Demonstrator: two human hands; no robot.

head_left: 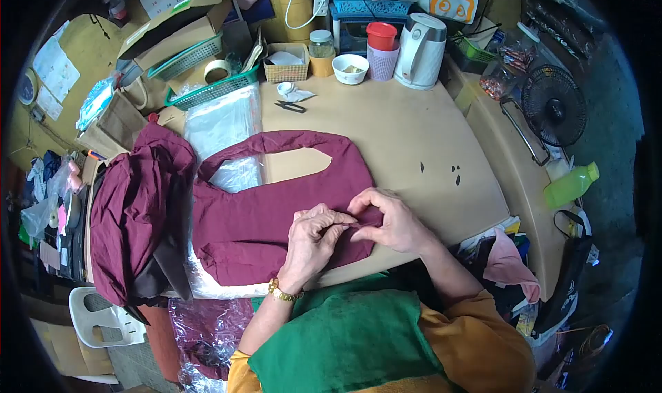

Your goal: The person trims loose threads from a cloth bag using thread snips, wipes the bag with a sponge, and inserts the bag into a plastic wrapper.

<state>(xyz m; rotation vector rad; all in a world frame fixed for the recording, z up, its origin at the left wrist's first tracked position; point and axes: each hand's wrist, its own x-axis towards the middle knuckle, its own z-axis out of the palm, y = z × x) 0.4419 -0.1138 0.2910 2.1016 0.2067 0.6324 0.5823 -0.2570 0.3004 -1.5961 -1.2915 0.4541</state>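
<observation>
A maroon cloth bag [262, 213] with a wide shoulder strap lies flat on the table in front of me. My left hand [316, 238], with a gold watch at the wrist, pinches the bag's fabric near its right side. Close beside it, my right hand [389, 220] grips a raised fold of the same cloth between thumb and fingers. The fingertips of both hands nearly meet there; whether a thread or other small thing is between them I cannot make out. Left of the bag, a heap of maroon cloth [141, 213] hangs over the table edge.
Clear plastic bags [224, 117] lie partly under the bag. Small black thread snips [290, 106] rest beyond it. Along the back stand a green basket [214, 89], a white bowl [350, 69] and a white kettle [419, 51]. A black fan [554, 105] and a green bottle [571, 184] are at right.
</observation>
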